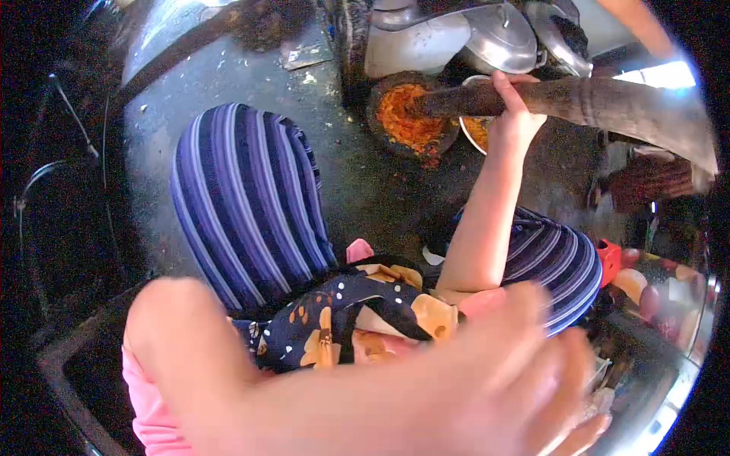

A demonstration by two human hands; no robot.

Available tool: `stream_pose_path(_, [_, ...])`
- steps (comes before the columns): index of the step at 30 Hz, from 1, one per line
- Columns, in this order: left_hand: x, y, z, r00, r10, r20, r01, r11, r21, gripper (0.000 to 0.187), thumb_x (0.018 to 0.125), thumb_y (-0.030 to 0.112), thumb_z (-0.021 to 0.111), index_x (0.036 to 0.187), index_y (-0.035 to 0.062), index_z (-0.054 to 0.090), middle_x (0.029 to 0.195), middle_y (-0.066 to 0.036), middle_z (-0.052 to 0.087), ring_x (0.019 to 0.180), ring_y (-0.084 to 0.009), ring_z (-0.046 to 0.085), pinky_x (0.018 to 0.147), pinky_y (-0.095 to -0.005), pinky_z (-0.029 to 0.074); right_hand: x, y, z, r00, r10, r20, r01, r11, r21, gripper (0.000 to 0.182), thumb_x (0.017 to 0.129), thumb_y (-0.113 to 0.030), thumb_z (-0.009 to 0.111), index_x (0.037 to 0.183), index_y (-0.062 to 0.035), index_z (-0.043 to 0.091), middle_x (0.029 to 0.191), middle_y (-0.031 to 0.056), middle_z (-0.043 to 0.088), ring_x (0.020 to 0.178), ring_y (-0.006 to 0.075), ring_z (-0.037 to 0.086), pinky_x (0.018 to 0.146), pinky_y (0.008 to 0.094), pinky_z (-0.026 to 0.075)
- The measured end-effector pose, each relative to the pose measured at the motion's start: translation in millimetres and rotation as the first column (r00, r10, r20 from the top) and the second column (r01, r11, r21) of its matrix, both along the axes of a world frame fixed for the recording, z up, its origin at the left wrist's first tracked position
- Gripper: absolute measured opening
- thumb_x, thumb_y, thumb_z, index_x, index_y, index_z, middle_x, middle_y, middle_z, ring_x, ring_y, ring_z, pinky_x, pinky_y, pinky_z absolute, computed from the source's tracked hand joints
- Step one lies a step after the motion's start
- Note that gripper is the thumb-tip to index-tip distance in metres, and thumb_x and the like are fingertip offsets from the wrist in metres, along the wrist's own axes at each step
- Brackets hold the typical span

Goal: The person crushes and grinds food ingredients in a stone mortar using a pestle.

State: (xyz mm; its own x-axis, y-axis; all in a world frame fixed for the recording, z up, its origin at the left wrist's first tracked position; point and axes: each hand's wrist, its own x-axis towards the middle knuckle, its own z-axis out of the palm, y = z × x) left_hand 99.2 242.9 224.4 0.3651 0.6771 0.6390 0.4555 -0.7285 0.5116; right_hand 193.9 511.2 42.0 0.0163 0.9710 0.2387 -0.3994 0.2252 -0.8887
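One hand, the right hand [515,114], wrapped its fingers shut around the pestle [563,99], whose long axis ran sideways into the mortar [407,121]. Well short of the mortar, the blurred left hand [494,380] gave no readable grip.

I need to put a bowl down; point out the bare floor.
Bare grey concrete floor lies left of the dark stone mortar of orange paste, above the striped purple knee. Crowded: silver metal pots behind the mortar, where the right hand grips the wooden pestle.
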Motion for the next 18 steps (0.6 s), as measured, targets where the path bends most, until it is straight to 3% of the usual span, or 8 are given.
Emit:
stream_pose_path(1, [1.2, 1.5, 0.1, 1.0, -0.006, -0.028, 0.006, 1.0, -0.017, 0.04, 0.075, 0.04, 0.065, 0.087, 0.0013, 0.063, 0.06, -0.006, 0.052, 0.042, -0.0174, 0.046, 0.041, -0.0307, 0.031, -6.5, -1.3, -11.4, 1.0, 0.011, -0.009, -0.012, 1.0, -0.004, 0.035, 0.058, 0.008, 0.075, 0.086, -0.0031, 0.057, 0.079, 0.0044, 0.059, 0.075, 0.0174, 0.056, 0.075, 0.0311, 0.045])
stream_pose_path(3, [-5.8, 4.5, -3.4, 0.996, -0.017, -0.087, 0.01, 0.997, -0.076, 0.039, 0.076, 0.039, 0.064, 0.089, 0.002, 0.062, 0.063, -0.005, 0.053, 0.045, -0.0172, 0.047, 0.043, -0.0307, 0.033, -20.4, -2.5, -66.6, 0.979, -0.07, 0.192, 0.07, 0.998, 0.005, 0.033, 0.059, 0.008, 0.075, 0.083, -0.0042, 0.055, 0.078, 0.0042, 0.059, 0.076, 0.0177, 0.056, 0.074, 0.032, 0.046])
stream_pose_path(4, [-13.1, 5.7, -6.3, 0.993, -0.018, -0.115, 0.006, 0.994, -0.108, 0.038, 0.076, 0.038, 0.064, 0.089, 0.0024, 0.062, 0.064, -0.005, 0.053, 0.046, -0.0172, 0.047, 0.044, -0.0308, 0.033, -27.9, -7.2, -97.7, 0.982, -0.023, 0.185, 0.039, 0.996, -0.085, 0.032, 0.06, 0.009, 0.074, 0.081, -0.0055, 0.055, 0.078, 0.0037, 0.058, 0.075, 0.0174, 0.056, 0.073, 0.0327, 0.047])
stream_pose_path(7, [-39.0, 6.7, -18.1, 0.982, 0.0, -0.189, -0.04, 0.978, -0.207, 0.036, 0.077, 0.037, 0.063, 0.092, 0.0035, 0.062, 0.067, -0.005, 0.054, 0.049, -0.017, 0.049, 0.047, -0.0309, 0.035, -33.3, -25.8, -90.8, 1.0, -0.007, -0.004, 0.006, 0.989, -0.15, 0.033, 0.059, 0.011, 0.075, 0.08, -0.0058, 0.056, 0.078, 0.0042, 0.058, 0.075, 0.0169, 0.055, 0.073, 0.0322, 0.046])
stream_pose_path(11, [-42.8, 1.4, -4.3, 0.975, 0.016, -0.22, -0.072, 0.966, -0.247, 0.034, 0.078, 0.035, 0.061, 0.095, 0.0049, 0.062, 0.071, -0.005, 0.056, 0.053, -0.0168, 0.051, 0.05, -0.031, 0.037, -25.8, -10.7, -27.8, 0.993, 0.001, 0.118, -0.01, 0.997, 0.074, 0.027, 0.06, 0.009, 0.076, 0.078, -0.0034, 0.059, 0.08, 0.0046, 0.059, 0.076, 0.0165, 0.056, 0.07, 0.0297, 0.046])
stream_pose_path(14, [-30.6, -5.3, 17.2, 0.975, 0.031, -0.222, -0.084, 0.969, -0.232, 0.033, 0.078, 0.033, 0.06, 0.097, 0.0059, 0.062, 0.075, -0.005, 0.057, 0.056, -0.0166, 0.053, 0.053, -0.0311, 0.039, -13.5, -10.1, 17.9, 0.992, -0.009, 0.128, -0.001, 0.997, 0.078, 0.023, 0.06, 0.009, 0.074, 0.077, -0.0006, 0.061, 0.076, 0.0049, 0.061, 0.071, 0.0166, 0.056, 0.07, 0.029, 0.045])
stream_pose_path(17, [-36.3, -0.4, 28.6, 0.968, -0.03, -0.247, -0.035, 0.966, -0.257, 0.032, 0.079, 0.031, 0.059, 0.099, 0.007, 0.061, 0.078, -0.005, 0.058, 0.06, -0.0164, 0.055, 0.056, -0.0313, 0.041, -8.1, 11.6, -40.1, 0.968, -0.107, 0.227, 0.09, 0.992, 0.085, 0.026, 0.059, 0.007, 0.075, 0.078, -0.002, 0.061, 0.075, 0.0048, 0.061, 0.07, 0.0166, 0.056, 0.07, 0.0305, 0.046])
stream_pose_path(18, [-39.1, 3.3, 31.6, 0.963, -0.057, -0.264, -0.019, 0.961, -0.276, 0.031, 0.079, 0.031, 0.058, 0.1, 0.0074, 0.061, 0.079, -0.005, 0.058, 0.061, -0.0164, 0.055, 0.057, -0.0313, 0.042, -20.5, 5.0, -62.5, 0.977, -0.136, 0.162, 0.141, 0.99, -0.021, 0.029, 0.06, 0.007, 0.076, 0.082, -0.0024, 0.06, 0.076, 0.0047, 0.06, 0.07, 0.0161, 0.056, 0.071, 0.0309, 0.047])
